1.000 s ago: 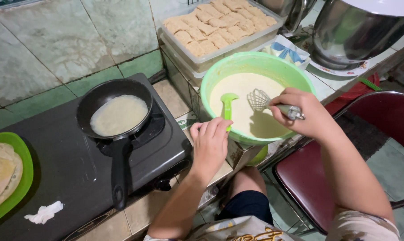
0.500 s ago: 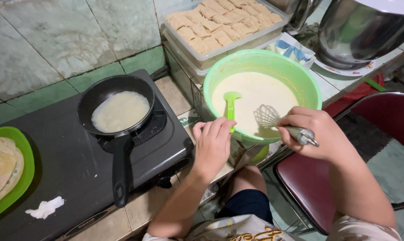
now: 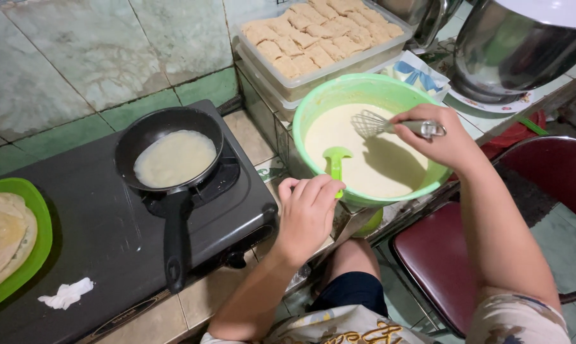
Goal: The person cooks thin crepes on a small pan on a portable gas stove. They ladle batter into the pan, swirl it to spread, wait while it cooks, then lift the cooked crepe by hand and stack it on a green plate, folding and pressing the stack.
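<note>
My right hand [image 3: 444, 143] grips a whisk [image 3: 390, 124], its wires dipped in the batter [image 3: 364, 153]. My left hand [image 3: 307, 213] is curled around the near rim of the green bowl [image 3: 320, 102], beside a green ladle [image 3: 336, 162] standing in the batter. Left of the bowl, a black pan [image 3: 173, 153] with a thin crepe sits on the stove [image 3: 103, 236]. Behind the bowl is a tray of rolls [image 3: 320, 35].

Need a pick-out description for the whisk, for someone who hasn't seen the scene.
Find the big green mixing bowl of pale batter, right of the black stove. The whisk is the metal wire tool in the right hand, its looped head over the batter near the far rim. The only other utensil in the bowl is a green plastic ladle by the left hand; the whisk is silver and wiry.
</note>
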